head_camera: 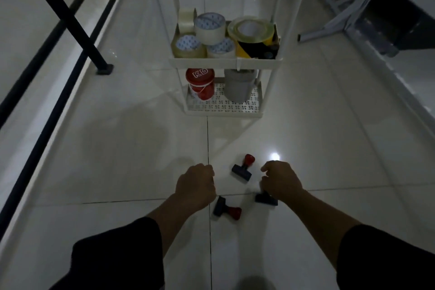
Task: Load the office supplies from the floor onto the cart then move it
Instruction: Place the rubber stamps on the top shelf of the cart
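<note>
— So, where do the stamps lie?

— Three of them on the white tiled floor (329, 125), near the person's hands. One stamp with a red knob (243, 167) lies tilted between the two hands, touching neither. A second stamp (227, 209) lies on its side just below the left hand (195, 183), its red handle pointing right. The third stamp (266, 198) stands under the right hand (281, 180).

— And each grip?

— The right hand's grip is clamped on the third stamp's handle, fingers curled over it, while the dark base looks to be on or just above the tile; the light is dim, so I cannot tell which. The left hand is curled into a loose fist with nothing visible inside it, though the palm faces away.

— The cart?

— The white cart (223, 61) stands farther ahead on the same floor, well apart from the stamps. Its upper tray holds several tape rolls (209, 28) and a yellow-and-black striped roll (253, 42) with a clear roll (250, 27) stacked on it. The perforated lower shelf carries a red tub (200, 82) at left and a grey container (239, 86) beside it.

— Anything around it?

— A black railing (68, 16) runs along the left, and a grey folding frame (348, 9) rests at the upper right.
</note>
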A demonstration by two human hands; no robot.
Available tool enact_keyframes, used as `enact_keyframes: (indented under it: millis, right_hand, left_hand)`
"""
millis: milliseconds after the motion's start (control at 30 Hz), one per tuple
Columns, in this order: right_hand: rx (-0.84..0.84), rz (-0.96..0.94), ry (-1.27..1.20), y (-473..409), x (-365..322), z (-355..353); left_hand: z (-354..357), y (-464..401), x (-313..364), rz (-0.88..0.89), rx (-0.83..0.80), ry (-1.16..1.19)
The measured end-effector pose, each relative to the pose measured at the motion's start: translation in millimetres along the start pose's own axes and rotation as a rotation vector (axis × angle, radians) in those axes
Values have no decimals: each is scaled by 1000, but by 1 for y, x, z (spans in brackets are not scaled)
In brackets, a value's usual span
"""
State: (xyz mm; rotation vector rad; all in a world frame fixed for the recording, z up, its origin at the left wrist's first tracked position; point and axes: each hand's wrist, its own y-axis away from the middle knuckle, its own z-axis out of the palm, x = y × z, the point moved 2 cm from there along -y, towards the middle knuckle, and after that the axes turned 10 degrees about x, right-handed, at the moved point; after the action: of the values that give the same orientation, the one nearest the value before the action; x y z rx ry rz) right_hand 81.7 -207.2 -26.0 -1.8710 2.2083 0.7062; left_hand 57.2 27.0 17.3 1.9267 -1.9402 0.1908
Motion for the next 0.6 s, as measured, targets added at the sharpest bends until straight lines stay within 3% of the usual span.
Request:
enact_keyframes:
  millis: [367,600]
  right_hand:
    - [7,86,81,-4,21,48]
    - [-23,5,67,0,27,46]
  left_hand:
    - [36,-25,-24,25,0,-103]
    - [55,-39,-31,45,-12,71]
